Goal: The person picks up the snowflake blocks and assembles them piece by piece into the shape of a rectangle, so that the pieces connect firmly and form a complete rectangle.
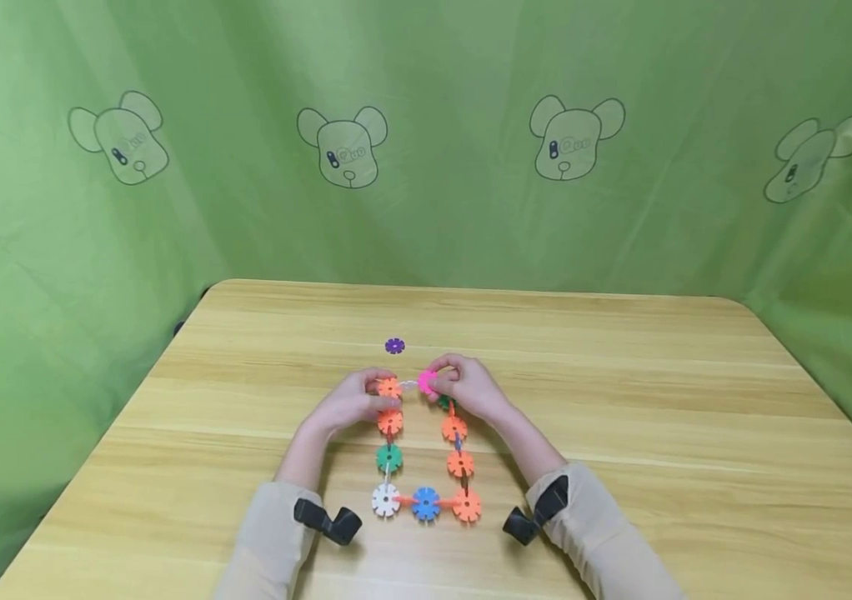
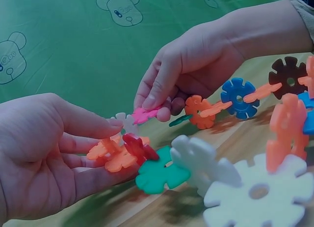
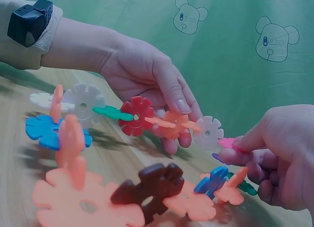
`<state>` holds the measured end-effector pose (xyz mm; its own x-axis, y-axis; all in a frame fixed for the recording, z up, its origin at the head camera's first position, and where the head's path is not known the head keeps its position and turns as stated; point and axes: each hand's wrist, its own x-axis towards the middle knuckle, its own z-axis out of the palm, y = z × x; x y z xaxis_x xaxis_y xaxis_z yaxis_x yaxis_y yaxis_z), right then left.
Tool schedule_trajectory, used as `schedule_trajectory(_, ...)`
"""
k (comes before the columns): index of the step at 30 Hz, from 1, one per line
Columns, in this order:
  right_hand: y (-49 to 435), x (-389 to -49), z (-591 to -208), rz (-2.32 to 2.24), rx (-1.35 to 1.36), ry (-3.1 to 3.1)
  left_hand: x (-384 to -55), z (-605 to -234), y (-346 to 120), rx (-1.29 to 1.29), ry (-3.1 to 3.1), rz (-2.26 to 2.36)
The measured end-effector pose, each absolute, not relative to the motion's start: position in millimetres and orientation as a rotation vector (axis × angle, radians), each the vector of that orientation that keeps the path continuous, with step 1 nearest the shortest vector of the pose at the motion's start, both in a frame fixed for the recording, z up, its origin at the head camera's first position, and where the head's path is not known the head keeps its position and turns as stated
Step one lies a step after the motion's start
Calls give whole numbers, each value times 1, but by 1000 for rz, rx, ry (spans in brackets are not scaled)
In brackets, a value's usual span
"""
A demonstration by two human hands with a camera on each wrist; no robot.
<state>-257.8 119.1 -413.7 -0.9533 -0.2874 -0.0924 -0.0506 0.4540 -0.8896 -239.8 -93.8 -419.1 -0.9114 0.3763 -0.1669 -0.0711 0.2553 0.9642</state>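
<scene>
Notched plastic flower discs of several colours are joined slot to slot in a chain on the table. My left hand (image 1: pixel 351 402) grips the chain's upper left part, thumb and fingers around an orange disc (image 3: pixel 174 125). With thumb and fingertips my right hand (image 1: pixel 474 387) pinches a pink disc (image 1: pixel 427 382). A white disc (image 3: pixel 208 133) stands between the hands, meeting the pink one; how deep the slots engage cannot be told. Below my right hand a dark green disc (image 1: pixel 446 402) ends the right side, partly hidden.
Along the near side of the chain sit a white disc (image 1: pixel 385 500), a blue disc (image 1: pixel 426 503) and an orange corner disc (image 1: pixel 467 505). A loose purple disc (image 1: pixel 394 345) lies beyond the hands. Green cloth (image 1: pixel 456 233) hangs behind the wooden table (image 1: pixel 621 375).
</scene>
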Motion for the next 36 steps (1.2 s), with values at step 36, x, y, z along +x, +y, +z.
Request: schedule_trajectory(36,109,-252,-414,-1674,-283,2357,-239,-416,-92,342,2356,1579)
